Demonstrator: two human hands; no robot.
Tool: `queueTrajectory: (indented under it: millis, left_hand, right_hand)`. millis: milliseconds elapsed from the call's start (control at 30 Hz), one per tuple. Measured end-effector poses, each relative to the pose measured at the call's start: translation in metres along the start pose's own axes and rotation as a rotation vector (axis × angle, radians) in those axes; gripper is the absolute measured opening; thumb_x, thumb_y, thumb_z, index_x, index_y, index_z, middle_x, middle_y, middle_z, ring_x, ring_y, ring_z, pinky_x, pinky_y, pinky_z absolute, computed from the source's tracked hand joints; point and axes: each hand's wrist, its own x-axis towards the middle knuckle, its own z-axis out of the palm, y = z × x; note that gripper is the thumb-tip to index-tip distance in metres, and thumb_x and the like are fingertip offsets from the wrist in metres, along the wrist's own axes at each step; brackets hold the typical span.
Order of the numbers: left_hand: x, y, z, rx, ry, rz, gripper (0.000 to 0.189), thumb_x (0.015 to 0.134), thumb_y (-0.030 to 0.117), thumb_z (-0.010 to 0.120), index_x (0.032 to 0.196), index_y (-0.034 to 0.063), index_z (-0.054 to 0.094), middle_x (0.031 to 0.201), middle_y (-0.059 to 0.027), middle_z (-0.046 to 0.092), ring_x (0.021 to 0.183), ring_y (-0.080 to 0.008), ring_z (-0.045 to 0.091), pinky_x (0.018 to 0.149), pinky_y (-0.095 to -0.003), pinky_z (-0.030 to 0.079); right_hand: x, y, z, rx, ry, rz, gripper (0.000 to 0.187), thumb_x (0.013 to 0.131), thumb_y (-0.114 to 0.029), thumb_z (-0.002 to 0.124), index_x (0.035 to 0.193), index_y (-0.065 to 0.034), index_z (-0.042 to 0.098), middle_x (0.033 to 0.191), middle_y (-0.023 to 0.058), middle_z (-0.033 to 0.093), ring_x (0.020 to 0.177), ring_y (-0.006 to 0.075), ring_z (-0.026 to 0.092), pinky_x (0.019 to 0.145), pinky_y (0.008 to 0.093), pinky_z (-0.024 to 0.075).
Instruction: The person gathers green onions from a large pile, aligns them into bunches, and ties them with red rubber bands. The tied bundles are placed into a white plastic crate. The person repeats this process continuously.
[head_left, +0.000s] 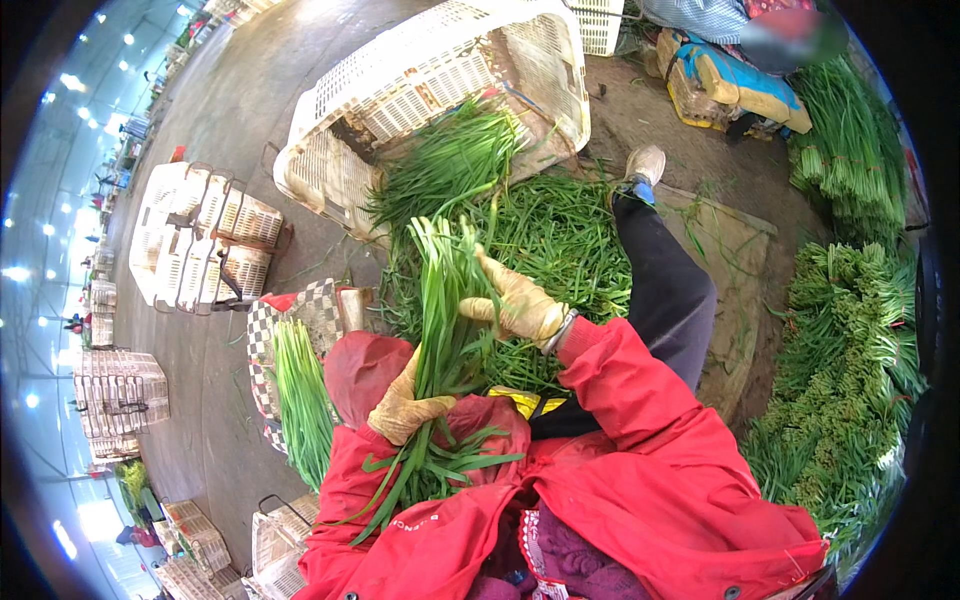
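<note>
My left hand (409, 409), in a soiled yellowish glove, grips a bunch of long green leafy stalks (442, 300) near their leafy lower part, pale stem ends pointing away from me. Beside the bunch, on its right, my right hand (517, 304), gloved alike, has thumb and fingers spread; a leaf or two hangs by its palm. Loose green leaves (562, 255) are heaped beneath and beyond my hands. More stalks (457, 161) lie at the mouth of a tipped white plastic crate (405, 97). A further bundle (300, 397) rests on a checkered cloth (262, 341) at my left.
Tied green bundles (847, 375) are piled along the right side. Stacked white crates (202, 240) stand on the concrete floor (210, 375) at left. My outstretched leg (667, 285) lies over a flat board (720, 330). Another person (697, 19) is at top right, near a padded seat (731, 82).
</note>
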Motion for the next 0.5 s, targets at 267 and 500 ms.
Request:
queueTrajectory:
  millis: [267, 500]
  left_hand:
    - [-0.034, 0.022, -0.027, -0.080, -0.076, -0.167, 0.081, 0.078, -0.001, 0.073, 0.148, 0.0056, 0.032, 0.138, -0.0064, 0.050, 0.126, -0.0168, 0.047, 0.108, -0.0321, 0.035]
    - [-0.055, 0.023, -0.042, -0.037, -0.061, -0.277, 0.075, 0.076, 0.007, 0.077, 0.142, 0.0054, 0.042, 0.131, -0.0045, 0.056, 0.118, -0.0151, 0.052, 0.102, -0.0311, 0.039]
  right_hand:
    - [0.017, 0.025, -0.076, 0.039, 0.174, -0.159, 0.010, 0.092, -0.011, 0.062, 0.098, -0.0096, 0.070, 0.077, -0.0050, 0.063, 0.056, 0.0019, 0.046, 0.047, 0.0182, 0.0366]
    - [0.006, 0.008, -0.137, -0.455, 0.074, -0.006, 0.083, 0.082, -0.020, 0.075, 0.151, -0.0142, 0.029, 0.142, 0.0165, 0.048, 0.124, 0.0254, 0.050, 0.093, 0.0367, 0.0484]
